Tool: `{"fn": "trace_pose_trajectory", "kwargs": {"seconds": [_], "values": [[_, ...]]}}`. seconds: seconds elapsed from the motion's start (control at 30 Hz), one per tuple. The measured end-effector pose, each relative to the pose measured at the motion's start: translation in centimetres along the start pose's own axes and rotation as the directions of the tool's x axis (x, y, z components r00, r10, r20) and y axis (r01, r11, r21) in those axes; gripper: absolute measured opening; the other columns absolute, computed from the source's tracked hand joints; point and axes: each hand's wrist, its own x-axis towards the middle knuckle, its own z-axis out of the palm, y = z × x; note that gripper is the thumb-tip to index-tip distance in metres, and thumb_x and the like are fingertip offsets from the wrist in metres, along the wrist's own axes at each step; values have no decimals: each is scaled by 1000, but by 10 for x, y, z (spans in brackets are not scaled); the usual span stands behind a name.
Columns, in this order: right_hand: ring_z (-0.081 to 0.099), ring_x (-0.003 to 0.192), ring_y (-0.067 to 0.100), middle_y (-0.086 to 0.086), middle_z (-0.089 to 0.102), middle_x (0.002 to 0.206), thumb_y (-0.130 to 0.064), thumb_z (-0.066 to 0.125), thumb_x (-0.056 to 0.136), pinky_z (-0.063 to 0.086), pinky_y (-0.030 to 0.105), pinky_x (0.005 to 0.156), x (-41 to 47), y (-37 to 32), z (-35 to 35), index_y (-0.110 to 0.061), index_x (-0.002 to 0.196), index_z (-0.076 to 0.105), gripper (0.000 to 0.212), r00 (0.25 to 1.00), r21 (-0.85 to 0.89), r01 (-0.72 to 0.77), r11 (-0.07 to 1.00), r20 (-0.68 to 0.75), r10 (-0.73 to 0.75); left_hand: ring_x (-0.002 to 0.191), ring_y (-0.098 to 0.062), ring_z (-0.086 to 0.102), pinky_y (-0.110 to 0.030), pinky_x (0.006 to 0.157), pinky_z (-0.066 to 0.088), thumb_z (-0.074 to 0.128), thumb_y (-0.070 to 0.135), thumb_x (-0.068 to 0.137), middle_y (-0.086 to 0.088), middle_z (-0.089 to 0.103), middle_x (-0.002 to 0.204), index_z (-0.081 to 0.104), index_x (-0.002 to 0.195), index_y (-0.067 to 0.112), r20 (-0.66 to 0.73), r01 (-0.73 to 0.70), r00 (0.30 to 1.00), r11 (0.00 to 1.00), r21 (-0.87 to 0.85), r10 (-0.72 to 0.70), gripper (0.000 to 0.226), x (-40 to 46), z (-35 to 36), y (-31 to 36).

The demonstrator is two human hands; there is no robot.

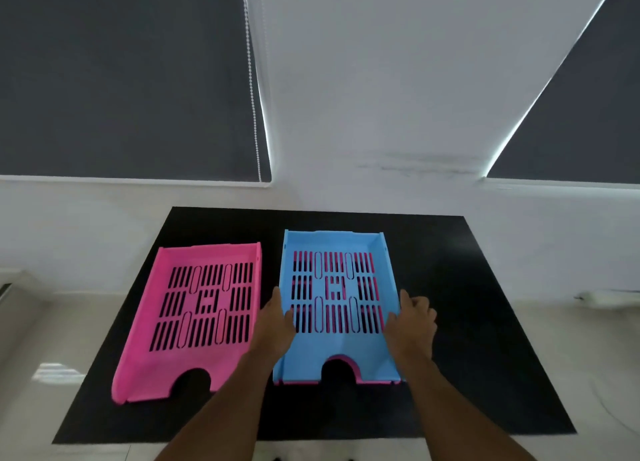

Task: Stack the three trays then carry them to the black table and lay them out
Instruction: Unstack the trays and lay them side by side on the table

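2 pink trays: one lower left (194,318), one edge (346,358) showing under 1 blue tray (336,301); 2 hands; 1 black surface (485,322).

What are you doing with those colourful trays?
A person is laying trays out on the black table. One pink tray already lies alone on the left. The left hand and right hand grip the sides of the blue tray, which sits on another pink tray: pink shows through its slots and along its front edge.
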Motion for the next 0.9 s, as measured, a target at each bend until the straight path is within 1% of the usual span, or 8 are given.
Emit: {"fn": "trace_pose_trajectory", "kwargs": {"seconds": [0.13, 0.2, 0.27, 0.37, 0.5, 0.67, 0.8, 0.9], "values": [[64, 79, 14, 1, 50, 103, -21, 50, 98, 63, 35, 69, -1, 10, 3, -21, 99, 54, 3, 996, 203, -49, 978, 89, 32, 89, -37, 72, -55, 72, 62, 45, 5, 101, -18, 66, 102, 25, 152, 8, -28, 71, 997, 997, -33, -72, 55, -6, 6, 0], [66, 75, 13, 0, 50, 101, -20, 50, 99, 58, 24, 61, -1, 13, 5, -22, 95, 54, 6, 996, 273, -60, 960, 84, 38, 87, -38, 73, -55, 71, 61, 46, 5, 101, -19, 67, 99, 26, 152, 8, -47, 68, 996, 996, -55, -71, 54, -9, 9, 4], [67, 74, 12, -2, 49, 100, -21, 50, 99, 52, 17, 55, -2, 13, 3, -24, 98, 55, 5, 996, 336, -52, 940, 80, 27, 81, -30, 75, -49, 66, 63, 48, 9, 101, -14, 69, 95, 31, 149, 7, -73, 41, 996, 996, -77, -46, 51, -12, 8, 8], [69, 75, 12, -4, 48, 100, -24, 53, 99, 53, 16, 55, 1, 10, -4, -23, 105, 57, 7, 998, 399, -40, 916, 60, 17, 76, -28, 75, -43, 61, 64, 44, 14, 103, -10, 69, 93, 35, 148, 11, -109, 2, 994, 996, -94, -12, 46, -11, 2, 15], [70, 75, 13, -1, 51, 101, -29, 55, 98, 54, 17, 55, 7, 6, -16, -22, 110, 59, 14, 1000, 449, -25, 893, 28, 13, 74, -15, 76, -24, 54, 61, 49, 30, 102, -4, 70, 100, 35, 151, 19, -127, -39, 992, 993, -114, 25, 52, -8, -6, 30], [68, 72, 8, -1, 56, 97, -29, 55, 99, 48, 13, 54, 11, 11, -35, -22, 107, 59, 12, 997, 419, 0, 908, -69, 32, 65, -22, 73, -29, 52, 61, 45, 20, 104, -8, 72, 88, 52, 137, 14, -125, -174, 979, 980, -97, 161, 34, 7, -2, 44], [65, 72, 8, -2, 54, 93, -27, 55, 98, 47, 15, 53, 17, 32, -53, -22, 103, 60, 8, 986, 403, -9, 915, -149, 75, 65, -31, 73, -31, 49, 60, 47, 11, 102, -7, 74, 85, 61, 124, 20, -98, -255, 964, 964, -77, 247, 28, 16, 15, 64], [61, 70, 6, -4, 50, 87, -28, 56, 98, 42, 13, 52, 24, 63, -69, -20, 106, 61, 12, 973, 382, -29, 924, -203, 114, 61, -20, 73, -27, 47, 58, 48, 13, 102, -6, 73, 84, 59, 130, 20, -50, -290, 957, 953, -83, 287, 31, 18, 45, 81]]}}
